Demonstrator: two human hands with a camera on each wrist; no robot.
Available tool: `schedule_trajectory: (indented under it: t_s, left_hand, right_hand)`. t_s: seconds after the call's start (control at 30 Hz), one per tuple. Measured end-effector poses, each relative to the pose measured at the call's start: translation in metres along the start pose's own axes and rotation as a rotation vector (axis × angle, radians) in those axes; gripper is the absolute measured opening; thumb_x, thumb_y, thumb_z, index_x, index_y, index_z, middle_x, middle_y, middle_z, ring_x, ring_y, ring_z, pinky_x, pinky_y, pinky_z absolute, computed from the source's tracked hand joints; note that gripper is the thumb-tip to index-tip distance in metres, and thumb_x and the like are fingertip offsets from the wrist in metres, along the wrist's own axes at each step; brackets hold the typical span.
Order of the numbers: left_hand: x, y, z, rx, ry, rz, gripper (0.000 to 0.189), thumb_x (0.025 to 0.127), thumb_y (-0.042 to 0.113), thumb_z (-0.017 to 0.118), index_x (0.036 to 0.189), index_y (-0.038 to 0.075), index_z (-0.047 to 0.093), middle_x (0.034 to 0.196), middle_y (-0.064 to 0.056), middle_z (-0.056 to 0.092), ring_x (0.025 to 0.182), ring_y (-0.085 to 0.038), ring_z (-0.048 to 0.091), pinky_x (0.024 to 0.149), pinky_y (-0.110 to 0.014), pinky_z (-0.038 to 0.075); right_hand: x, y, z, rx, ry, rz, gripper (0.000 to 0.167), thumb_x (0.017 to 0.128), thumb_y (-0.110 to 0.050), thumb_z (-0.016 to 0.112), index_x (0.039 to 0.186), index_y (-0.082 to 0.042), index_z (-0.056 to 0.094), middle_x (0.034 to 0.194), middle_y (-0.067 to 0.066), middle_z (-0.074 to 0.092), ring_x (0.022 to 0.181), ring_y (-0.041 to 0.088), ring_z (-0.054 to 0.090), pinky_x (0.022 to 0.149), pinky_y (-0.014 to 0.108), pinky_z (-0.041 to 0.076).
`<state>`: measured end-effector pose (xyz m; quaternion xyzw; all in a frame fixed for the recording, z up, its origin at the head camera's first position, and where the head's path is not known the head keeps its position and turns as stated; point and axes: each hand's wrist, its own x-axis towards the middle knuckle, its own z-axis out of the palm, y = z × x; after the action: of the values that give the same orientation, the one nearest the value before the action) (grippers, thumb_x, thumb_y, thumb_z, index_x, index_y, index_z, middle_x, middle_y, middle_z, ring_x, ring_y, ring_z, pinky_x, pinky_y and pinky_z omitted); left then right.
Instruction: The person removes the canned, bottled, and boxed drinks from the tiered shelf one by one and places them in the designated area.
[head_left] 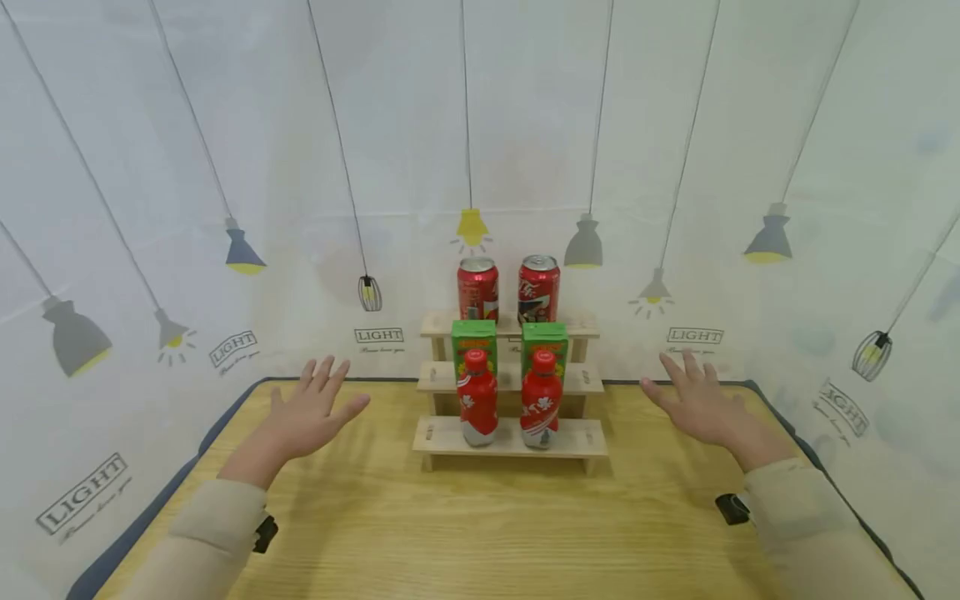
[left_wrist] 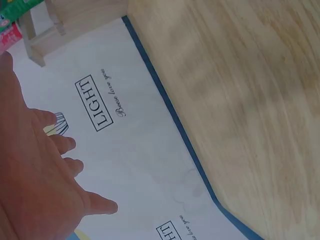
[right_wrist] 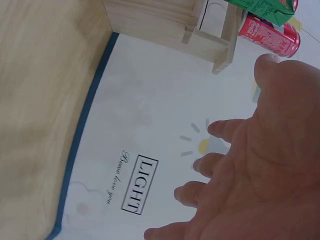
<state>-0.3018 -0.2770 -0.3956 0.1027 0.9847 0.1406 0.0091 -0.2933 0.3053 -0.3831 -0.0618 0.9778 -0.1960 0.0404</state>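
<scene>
In the head view my left hand [head_left: 311, 412] hovers left of a three-step wooden rack [head_left: 510, 450], fingers spread and holding nothing. On the other side my right hand [head_left: 701, 404] is likewise spread and holds nothing. Two red bottles with white caps' markings, a left bottle [head_left: 478, 404] and a right bottle [head_left: 542, 408], stand on the lowest step. Behind them on the middle step are two green drink cartons, a left carton [head_left: 474, 333] and a right carton [head_left: 545, 336], partly hidden by the bottles. The top step carries two red soda cans, a left can [head_left: 478, 287] and a right can [head_left: 538, 292].
The rack stands on a wood-grain table [head_left: 480, 533] near its back edge. A white cloth backdrop [head_left: 420, 125] printed with hanging lamps rises behind and along both sides. Dark edging [left_wrist: 170, 110] runs where the table meets the cloth. A dark wrist device [head_left: 732, 508] sits at the right sleeve.
</scene>
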Motion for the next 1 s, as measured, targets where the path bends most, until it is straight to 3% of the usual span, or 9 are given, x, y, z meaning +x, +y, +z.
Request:
schedule_trajectory:
  t_s: [0.1,0.2,0.47,0.6,0.8,1.0]
  left_hand:
    - [0.002,0.005,0.008,-0.009,-0.015,0.008,0.098,0.104,0.079,0.031,0.173,0.013,0.009,0.18,-0.021,0.0,0.165,-0.05,-0.006,0.113,-0.092,-0.008]
    - [0.004,0.009,0.017,-0.009,-0.027,0.019,0.098,0.103,0.079,0.032,0.173,0.014,0.01,0.18,-0.021,0.001,0.165,-0.049,-0.005,0.113,-0.092,-0.008]
    - [0.008,0.035,0.055,-0.023,-0.092,0.045,0.098,0.103,0.079,0.038,0.172,0.013,0.016,0.179,-0.02,0.012,0.166,-0.049,0.004,0.117,-0.091,-0.002]
    - [0.016,0.046,0.074,-0.057,-0.115,0.044,0.101,0.1,0.082,0.04,0.172,0.014,0.021,0.178,-0.019,0.019,0.166,-0.048,0.009,0.119,-0.089,0.001]
    - [0.027,0.065,0.092,-0.162,-0.131,0.027,0.111,0.093,0.088,0.045,0.172,0.013,0.019,0.175,-0.018,0.029,0.165,-0.047,0.017,0.121,-0.087,0.005]
    - [0.039,0.08,0.106,-0.254,-0.128,0.01,0.119,0.092,0.09,0.044,0.172,0.008,0.011,0.173,-0.017,0.035,0.162,-0.045,0.028,0.122,-0.085,0.009]
  right_hand:
    - [0.005,0.002,-0.007,-0.038,0.012,-0.016,0.098,0.107,-0.074,0.027,0.17,0.0,0.009,0.171,0.041,-0.008,0.151,0.074,-0.006,0.105,0.097,0.009]
    - [0.007,-0.01,-0.026,-0.05,-0.006,-0.015,0.1,0.107,-0.076,0.026,0.17,-0.002,0.006,0.172,0.04,-0.01,0.152,0.073,-0.008,0.106,0.098,0.006]
    - [0.027,-0.076,-0.086,-0.076,-0.035,-0.089,0.096,0.109,-0.069,0.03,0.17,0.001,0.002,0.171,0.04,-0.014,0.155,0.069,-0.011,0.12,0.087,0.005]
    - [0.045,-0.111,-0.102,-0.054,-0.048,-0.129,0.095,0.11,-0.067,0.034,0.17,-0.001,0.002,0.174,0.036,-0.006,0.16,0.061,-0.002,0.128,0.078,0.007]
    - [0.074,-0.152,-0.109,0.063,-0.105,-0.121,0.097,0.108,-0.069,0.037,0.172,-0.009,-0.003,0.179,0.026,0.005,0.164,0.05,0.013,0.129,0.071,0.022]
    - [0.102,-0.174,-0.096,0.204,-0.078,-0.067,0.093,0.107,-0.059,0.05,0.173,-0.012,0.004,0.176,0.023,0.023,0.153,0.045,0.04,0.114,0.065,0.049]
